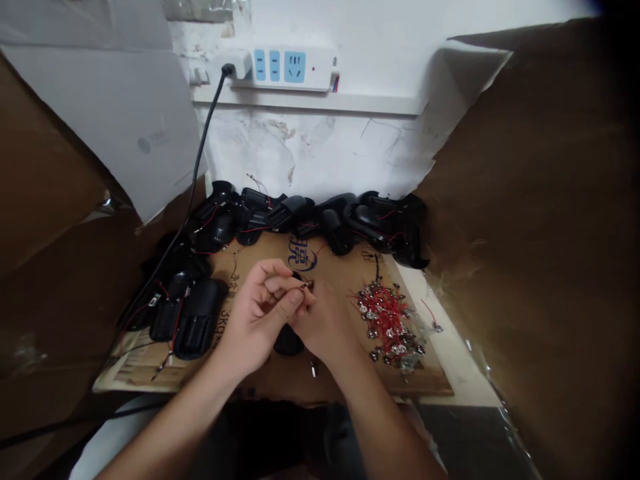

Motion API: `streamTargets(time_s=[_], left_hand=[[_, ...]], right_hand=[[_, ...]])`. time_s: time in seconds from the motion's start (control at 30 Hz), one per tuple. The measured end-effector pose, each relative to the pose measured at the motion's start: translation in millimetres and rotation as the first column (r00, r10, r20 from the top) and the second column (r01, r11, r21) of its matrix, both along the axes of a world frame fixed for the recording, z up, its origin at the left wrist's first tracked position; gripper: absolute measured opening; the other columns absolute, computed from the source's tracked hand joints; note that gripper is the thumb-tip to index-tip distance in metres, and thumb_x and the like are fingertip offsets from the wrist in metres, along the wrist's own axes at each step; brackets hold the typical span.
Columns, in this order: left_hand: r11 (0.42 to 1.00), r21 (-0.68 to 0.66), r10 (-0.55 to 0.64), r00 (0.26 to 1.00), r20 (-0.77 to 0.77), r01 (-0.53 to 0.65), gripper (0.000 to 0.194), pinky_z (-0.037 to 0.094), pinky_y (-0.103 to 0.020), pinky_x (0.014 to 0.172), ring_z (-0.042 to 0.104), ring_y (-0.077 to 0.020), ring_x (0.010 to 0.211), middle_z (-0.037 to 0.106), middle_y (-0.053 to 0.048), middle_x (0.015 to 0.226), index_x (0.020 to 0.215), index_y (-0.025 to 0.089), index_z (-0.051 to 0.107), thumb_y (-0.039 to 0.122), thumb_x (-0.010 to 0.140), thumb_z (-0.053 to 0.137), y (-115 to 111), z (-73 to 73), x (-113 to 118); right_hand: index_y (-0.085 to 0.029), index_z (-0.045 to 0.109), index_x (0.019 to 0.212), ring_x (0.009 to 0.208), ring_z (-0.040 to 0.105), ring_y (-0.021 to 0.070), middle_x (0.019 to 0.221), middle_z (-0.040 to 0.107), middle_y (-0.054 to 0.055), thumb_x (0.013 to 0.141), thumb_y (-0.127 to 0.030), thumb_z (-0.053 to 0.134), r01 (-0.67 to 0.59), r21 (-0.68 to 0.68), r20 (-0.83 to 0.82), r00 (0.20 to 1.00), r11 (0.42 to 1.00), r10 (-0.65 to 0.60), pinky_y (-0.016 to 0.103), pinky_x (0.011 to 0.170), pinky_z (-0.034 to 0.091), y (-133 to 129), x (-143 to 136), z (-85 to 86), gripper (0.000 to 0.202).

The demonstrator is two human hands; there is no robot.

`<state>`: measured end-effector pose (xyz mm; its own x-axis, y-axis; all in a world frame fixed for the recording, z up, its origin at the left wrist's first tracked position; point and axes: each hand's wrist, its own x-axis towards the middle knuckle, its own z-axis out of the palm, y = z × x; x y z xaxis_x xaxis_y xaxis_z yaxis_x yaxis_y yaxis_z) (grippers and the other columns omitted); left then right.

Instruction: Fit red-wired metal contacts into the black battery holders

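My left hand (263, 317) and my right hand (323, 323) meet above the middle of the cardboard. Left thumb and forefinger are pinched together, and the right fingers are closed against them. A tiny dark and shiny piece (307, 285) shows at the fingertips; its kind is too small to make out. Beneath the hands lies a black plastic housing (288, 341), mostly covered by them. Close to the right wrist, a small white connector (313, 369) rests on the cardboard (270, 380). To the right is a pile of small metal contacts with red wires (390, 323).
Black plastic housings (340, 223) with thin red wires line the back, and more housings (197, 323) are heaped at the left. A black power cable (200, 150) runs down from a wall socket strip (285, 67). Tall cardboard walls (540, 220) enclose both sides.
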<state>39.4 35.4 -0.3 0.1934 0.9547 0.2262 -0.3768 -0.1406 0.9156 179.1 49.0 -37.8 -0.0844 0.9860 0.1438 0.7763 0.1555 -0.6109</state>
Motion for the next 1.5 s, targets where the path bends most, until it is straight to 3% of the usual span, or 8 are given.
streamTargets(time_s=[0.23, 0.47, 0.6, 0.77, 0.9, 1.13, 1.37, 1.5], left_hand=[[0.995, -0.083, -0.040, 0.996, 0.074, 0.046, 0.022, 0.059, -0.018, 0.067, 0.075, -0.0110, 0.073, 0.083, -0.003, 0.089, 0.114, 0.022, 0.067, 0.027, 0.098, 0.081, -2, -10.2, -14], [0.995, 0.042, 0.095, 0.987, -0.134, -0.090, 0.013, 0.067, -0.028, 0.081, 0.081, -0.0180, 0.086, 0.084, -0.006, 0.091, 0.109, 0.022, 0.082, 0.029, 0.098, 0.080, -6, -6.6, -18], [0.973, 0.174, 0.191, 0.958, -0.215, -0.155, 0.006, 0.069, -0.030, 0.082, 0.082, -0.0191, 0.085, 0.083, -0.005, 0.090, 0.102, 0.022, 0.081, 0.026, 0.099, 0.077, -12, -1.2, -18], [0.954, 0.261, 0.194, 0.969, -0.153, -0.150, 0.014, 0.067, -0.027, 0.082, 0.081, -0.0158, 0.086, 0.082, -0.003, 0.097, 0.110, 0.025, 0.076, 0.014, 0.101, 0.072, -16, -1.0, -21], [0.963, 0.233, 0.182, 0.966, -0.186, -0.136, 0.011, 0.065, -0.027, 0.077, 0.077, -0.0150, 0.081, 0.079, -0.003, 0.095, 0.101, 0.025, 0.077, 0.018, 0.104, 0.069, -13, -2.1, -29], [0.954, 0.258, 0.241, 0.901, -0.360, -0.153, 0.025, 0.066, -0.032, 0.083, 0.081, -0.0204, 0.094, 0.085, -0.006, 0.105, 0.116, 0.027, 0.083, 0.021, 0.108, 0.060, -3, -5.6, -49], [0.812, 0.578, 0.438, 0.740, -0.511, -0.082, 0.040, 0.065, -0.033, 0.091, 0.080, -0.0208, 0.103, 0.084, -0.004, 0.117, 0.130, 0.032, 0.081, 0.009, 0.098, 0.071, 3, -12.6, -56], [0.770, 0.605, 0.546, 0.698, -0.463, -0.201, 0.032, 0.065, -0.029, 0.082, 0.077, -0.0178, 0.098, 0.082, -0.004, 0.112, 0.119, 0.030, 0.085, 0.009, 0.100, 0.069, 4, -11.8, -54]], right_hand=[[-0.026, 0.060, 0.097, 0.083, 0.072, 0.0356, 0.092, 0.076, 0.011, 0.080, -0.041, 0.080, 0.018, -0.137, -0.137, 0.990, 0.990, -0.037, 0.039, 0.064, 0.040, 3, -8, -3.1, 0.030], [-0.025, 0.063, 0.109, 0.098, 0.074, 0.0346, 0.106, 0.078, 0.011, 0.083, -0.039, 0.075, 0.042, -0.185, -0.369, 0.923, 0.982, -0.109, 0.040, 0.075, 0.048, 2, 1, -2.1, 0.032], [-0.023, 0.069, 0.119, 0.105, 0.072, 0.0308, 0.115, 0.078, 0.009, 0.087, -0.047, 0.075, 0.012, -0.199, -0.563, 0.817, 0.980, -0.124, 0.042, 0.088, 0.051, 6, 3, -2.0, 0.041], [-0.022, 0.073, 0.103, 0.084, 0.068, 0.0237, 0.089, 0.074, 0.002, 0.084, -0.065, 0.078, -0.033, -0.261, -0.811, 0.549, 0.965, -0.200, 0.034, 0.075, 0.051, 8, -3, -2.4, 0.047], [-0.023, 0.073, 0.099, 0.081, 0.067, 0.0224, 0.085, 0.073, 0.000, 0.077, -0.068, 0.086, 0.029, -0.340, -0.853, 0.412, 0.940, -0.321, 0.033, 0.073, 0.051, 7, -5, -7.0, 0.052], [-0.023, 0.073, 0.109, 0.098, 0.070, 0.0250, 0.101, 0.077, 0.003, 0.079, -0.067, 0.088, 0.042, -0.333, -0.877, 0.352, 0.942, -0.326, 0.035, 0.088, 0.052, 13, -5, -17.5, 0.055], [-0.025, 0.075, 0.109, 0.099, 0.070, 0.0249, 0.104, 0.077, 0.002, 0.075, -0.061, 0.093, 0.041, -0.329, -0.911, 0.249, 0.943, -0.329, 0.038, 0.092, 0.054, 9, -10, -9.9, 0.053], [-0.027, 0.075, 0.107, 0.092, 0.070, 0.0243, 0.101, 0.077, 0.002, 0.068, -0.052, 0.097, 0.001, -0.367, -0.921, 0.144, 0.930, -0.363, 0.037, 0.083, 0.055, 4, -11, -1.0, 0.052]])
